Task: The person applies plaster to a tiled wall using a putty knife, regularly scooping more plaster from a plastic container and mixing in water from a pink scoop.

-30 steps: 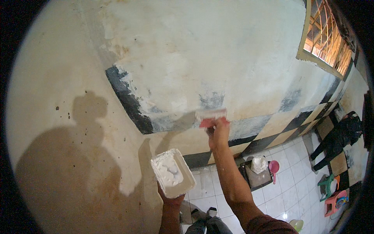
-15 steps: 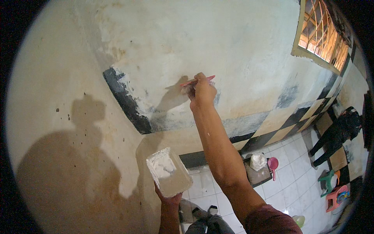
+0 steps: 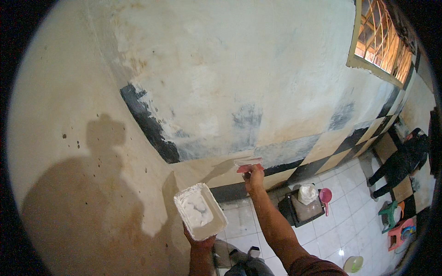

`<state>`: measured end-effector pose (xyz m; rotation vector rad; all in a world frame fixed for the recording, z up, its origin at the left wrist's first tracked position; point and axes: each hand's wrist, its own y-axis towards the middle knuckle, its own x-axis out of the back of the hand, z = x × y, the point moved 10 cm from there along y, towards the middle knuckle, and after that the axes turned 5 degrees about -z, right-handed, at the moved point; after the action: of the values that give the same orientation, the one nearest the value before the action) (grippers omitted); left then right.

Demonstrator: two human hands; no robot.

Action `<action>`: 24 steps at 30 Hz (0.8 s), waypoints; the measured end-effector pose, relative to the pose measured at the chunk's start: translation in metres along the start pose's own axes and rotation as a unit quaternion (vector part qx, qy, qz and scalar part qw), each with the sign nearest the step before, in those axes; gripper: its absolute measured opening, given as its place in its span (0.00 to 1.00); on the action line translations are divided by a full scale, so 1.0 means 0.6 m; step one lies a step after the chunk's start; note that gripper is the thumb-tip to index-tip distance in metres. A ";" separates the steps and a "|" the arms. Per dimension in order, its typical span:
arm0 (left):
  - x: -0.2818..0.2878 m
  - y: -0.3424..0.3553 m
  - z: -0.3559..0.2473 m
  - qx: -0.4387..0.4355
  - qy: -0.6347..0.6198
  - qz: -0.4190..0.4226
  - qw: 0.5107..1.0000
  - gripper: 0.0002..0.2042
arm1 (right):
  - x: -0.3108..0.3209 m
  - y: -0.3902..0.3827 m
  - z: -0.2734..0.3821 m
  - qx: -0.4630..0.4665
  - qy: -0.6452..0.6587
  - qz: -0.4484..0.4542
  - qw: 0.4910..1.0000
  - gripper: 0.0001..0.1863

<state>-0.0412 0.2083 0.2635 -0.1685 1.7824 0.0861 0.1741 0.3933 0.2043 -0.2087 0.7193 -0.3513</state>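
- I see the right hand (image 3: pixel 254 179) with its fingers grasping one red scraper (image 3: pixel 249 168), above and right of the tub (image 3: pixel 219 215), blade turned wallward, presumably to meet the wall (image 3: pixel 285 69).
- The left hand's (image 3: pixel 200 240) fingers clasp one tub from below, likely keeping its white paste (image 3: pixel 192 211) reachable.
- Right of the tub: one white bag (image 3: pixel 307 194), one pink dipper (image 3: pixel 325 196).

The scraper (image 3: pixel 248 165) is showing red and white, and the tub (image 3: pixel 212 204) is displaying cream around white paste (image 3: pixel 192 208). Black-and-cream checks are patterning the lower wall (image 3: pixel 324 150).
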 end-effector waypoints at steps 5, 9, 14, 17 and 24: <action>-0.002 -0.001 0.016 0.034 -0.047 0.041 0.997 0.25 | -0.091 0.072 0.081 0.033 0.069 -0.012 0.997 0.02; -0.037 -0.013 0.029 0.060 -0.078 0.012 0.995 0.26 | -0.268 0.052 0.301 0.150 -0.019 0.004 0.989 0.04; -0.079 -0.004 0.023 0.036 -0.055 0.006 0.998 0.23 | -0.360 -0.140 0.429 0.134 0.060 0.129 0.981 0.05; -0.056 0.009 0.022 0.020 -0.049 -0.002 0.999 0.22 | -0.291 -0.146 0.376 0.131 0.117 0.105 0.979 0.05; 0.038 0.019 0.015 0.026 -0.036 0.009 0.999 0.27 | -0.088 -0.058 0.100 0.050 0.077 0.090 0.992 0.02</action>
<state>-0.0390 0.2192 0.2390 -0.1102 1.7122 0.0571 0.1694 0.3856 0.2906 -0.0220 0.8643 -0.2320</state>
